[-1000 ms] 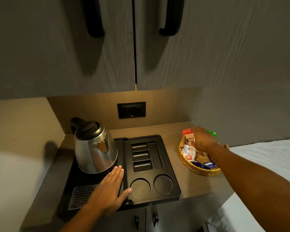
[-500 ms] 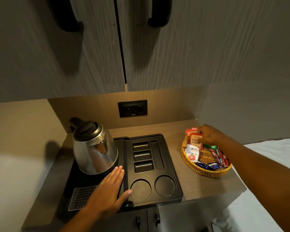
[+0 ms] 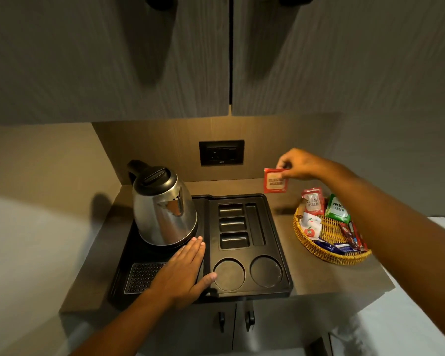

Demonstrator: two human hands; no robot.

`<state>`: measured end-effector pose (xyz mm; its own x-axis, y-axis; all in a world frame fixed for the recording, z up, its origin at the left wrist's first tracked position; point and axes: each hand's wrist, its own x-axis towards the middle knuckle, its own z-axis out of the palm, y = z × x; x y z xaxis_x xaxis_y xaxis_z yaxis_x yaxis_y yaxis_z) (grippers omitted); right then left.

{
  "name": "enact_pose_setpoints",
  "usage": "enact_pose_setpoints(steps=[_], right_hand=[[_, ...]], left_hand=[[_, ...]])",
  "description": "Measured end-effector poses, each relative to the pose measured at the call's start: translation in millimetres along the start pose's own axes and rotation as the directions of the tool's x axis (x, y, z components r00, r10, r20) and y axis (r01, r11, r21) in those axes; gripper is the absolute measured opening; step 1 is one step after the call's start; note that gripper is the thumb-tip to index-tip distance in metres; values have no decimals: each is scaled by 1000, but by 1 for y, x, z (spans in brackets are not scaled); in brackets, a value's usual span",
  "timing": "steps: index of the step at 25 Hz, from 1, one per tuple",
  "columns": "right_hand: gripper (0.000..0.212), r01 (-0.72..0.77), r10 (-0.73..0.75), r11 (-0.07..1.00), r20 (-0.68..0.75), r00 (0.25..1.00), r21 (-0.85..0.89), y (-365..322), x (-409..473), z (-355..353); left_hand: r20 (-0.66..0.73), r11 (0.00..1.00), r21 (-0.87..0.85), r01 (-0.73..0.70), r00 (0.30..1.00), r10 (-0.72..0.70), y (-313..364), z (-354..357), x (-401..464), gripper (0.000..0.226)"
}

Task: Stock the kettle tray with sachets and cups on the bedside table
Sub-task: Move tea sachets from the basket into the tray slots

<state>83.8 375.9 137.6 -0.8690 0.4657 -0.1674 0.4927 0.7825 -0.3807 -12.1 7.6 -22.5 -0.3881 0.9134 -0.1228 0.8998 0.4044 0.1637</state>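
A black kettle tray (image 3: 280,242) lies on the bedside table, with three small slots, one long slot and two round cup wells, all bare. A steel kettle (image 3: 163,209) stands on its left half. My left hand (image 3: 183,273) lies flat, fingers apart, on the tray in front of the kettle. My right hand (image 3: 299,164) pinches a red tea sachet (image 3: 274,181) by its top corner, hanging in the air above the table between tray and basket. A wicker basket (image 3: 329,255) at the right holds several more sachets. No cups are in view.
Wooden cabinet doors hang low above the niche. A black wall socket (image 3: 221,152) sits on the back panel. Two small cabinet handles (image 3: 235,321) are below the table's front edge. White bedding (image 3: 421,304) lies to the right.
My right hand has lifted one red sachet out of the basket and carried it up and left. The left hand has stayed flat on the tray.
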Motion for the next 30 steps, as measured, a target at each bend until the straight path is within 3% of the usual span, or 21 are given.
enact_pose_setpoints(steps=[2, 5, 9, 13, 20, 23, 27, 30], right_hand=[[7, 47, -47, 998, 14, 999, 48, -34, 21, 33], [8, -5, 0, 996, 58, 998, 88, -61, 48, 77], [13, -62, 54, 995, 107, 993, 73, -64, 68, 105], [10, -75, 54, 981, 119, 991, 180, -59, 74, 118], [14, -37, 54, 924, -36, 998, 382, -40, 65, 140], [31, -41, 47, 940, -9, 999, 338, -35, 60, 145], [29, -58, 97, 918, -82, 992, 392, -36, 63, 149], [34, -73, 105, 949, -91, 990, 306, -40, 63, 154]], left_hand=[[6, 1000, 10, 3, 1000, -3, -1, 1, 0, 88], [12, 1000, 2, 12, 1000, -12, -2, 1, 1, 86], [-4, 1000, -7, 2, 1000, -2, -1, 0, 0, 84], [8, 1000, -11, 6, 1000, -6, -1, 0, 1, 84], [37, 1000, -12, 19, 999, -18, -2, 2, 2, 84], [41, 1000, 0, 18, 999, -18, -2, 2, 2, 85], [44, 1000, 3, 15, 999, -15, -2, 0, 2, 87], [45, 1000, -12, 19, 999, -18, -2, 0, 2, 87]])
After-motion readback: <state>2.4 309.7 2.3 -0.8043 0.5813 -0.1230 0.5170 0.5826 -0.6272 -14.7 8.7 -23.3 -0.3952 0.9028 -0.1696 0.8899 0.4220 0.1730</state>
